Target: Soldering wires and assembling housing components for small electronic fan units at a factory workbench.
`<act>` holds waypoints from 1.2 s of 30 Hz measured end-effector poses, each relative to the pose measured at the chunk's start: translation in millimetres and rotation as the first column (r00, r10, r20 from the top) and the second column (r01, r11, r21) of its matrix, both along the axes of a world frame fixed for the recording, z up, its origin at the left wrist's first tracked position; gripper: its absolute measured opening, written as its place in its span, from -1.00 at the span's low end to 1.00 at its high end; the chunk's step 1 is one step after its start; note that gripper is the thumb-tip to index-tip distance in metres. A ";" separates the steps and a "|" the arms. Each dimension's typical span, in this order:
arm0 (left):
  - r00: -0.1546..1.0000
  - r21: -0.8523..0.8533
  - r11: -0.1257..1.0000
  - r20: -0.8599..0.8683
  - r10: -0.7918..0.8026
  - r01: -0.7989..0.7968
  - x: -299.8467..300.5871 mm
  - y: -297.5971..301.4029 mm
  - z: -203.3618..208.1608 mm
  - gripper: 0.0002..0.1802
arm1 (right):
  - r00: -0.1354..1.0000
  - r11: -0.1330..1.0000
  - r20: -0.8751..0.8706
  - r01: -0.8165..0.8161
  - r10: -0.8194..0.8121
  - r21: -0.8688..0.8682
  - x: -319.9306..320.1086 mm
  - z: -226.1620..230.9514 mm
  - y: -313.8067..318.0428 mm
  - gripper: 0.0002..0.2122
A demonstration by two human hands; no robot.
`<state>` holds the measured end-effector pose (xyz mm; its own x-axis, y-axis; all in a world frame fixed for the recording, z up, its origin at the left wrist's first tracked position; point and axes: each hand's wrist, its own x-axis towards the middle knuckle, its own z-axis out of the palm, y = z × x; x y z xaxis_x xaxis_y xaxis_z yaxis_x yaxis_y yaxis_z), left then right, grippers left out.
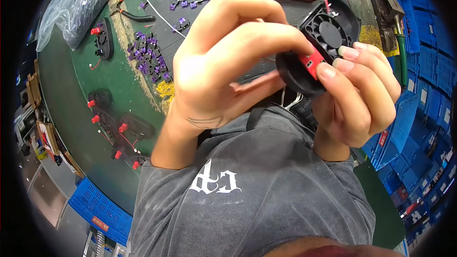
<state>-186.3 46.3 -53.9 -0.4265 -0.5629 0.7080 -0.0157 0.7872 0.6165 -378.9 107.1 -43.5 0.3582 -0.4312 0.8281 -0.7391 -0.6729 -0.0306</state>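
Both hands hold a black plastic housing (pixel 291 77) up in front of my chest, to the right of the middle. Set in it is a small black fan (pixel 330 31) with a red wire at its top. A red part (pixel 312 62) sits in the housing's lower half. My left hand (pixel 223 52) pinches the housing from the left, its index fingertip at the red part and its thumb at the black rim. From the right, my right hand (pixel 359 97) curls its fingers round the housing, fingertips against the fan and the red part; its thumb is mostly hidden.
Several similar black housings with red parts (pixel 102 123) lie on the green table at left, another housing (pixel 103 43) above them. Small purple-and-black pieces (pixel 150 57) lie in heaps beside pliers (pixel 135 16) and a clear plastic bag (pixel 78 12). Blue bins (pixel 423 71) stand at right.
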 end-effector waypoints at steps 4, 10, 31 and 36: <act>0.998 0.027 1.000 0.054 0.009 -0.010 15.0 -8.6 -2.7 -0.66 | 0.993 0.999 0.111 -0.048 0.045 0.026 11.6 -6.0 -10.9 -0.89; 0.998 -0.111 0.992 -0.033 0.048 -0.052 15.2 -12.1 -1.9 -0.61 | 0.987 0.994 0.129 -0.099 0.091 0.056 13.7 -6.2 -19.0 -0.84; 0.961 -0.395 0.878 -0.070 0.266 -0.271 7.7 -4.8 -10.0 -0.64 | 0.976 0.999 0.217 -0.034 0.028 0.022 28.3 -10.2 -13.7 -0.91; 0.975 -0.453 0.867 -0.025 0.221 -0.208 6.7 -0.8 -5.3 -0.64 | 0.986 0.999 0.169 0.008 -0.001 -0.037 25.1 -10.2 -7.9 -0.92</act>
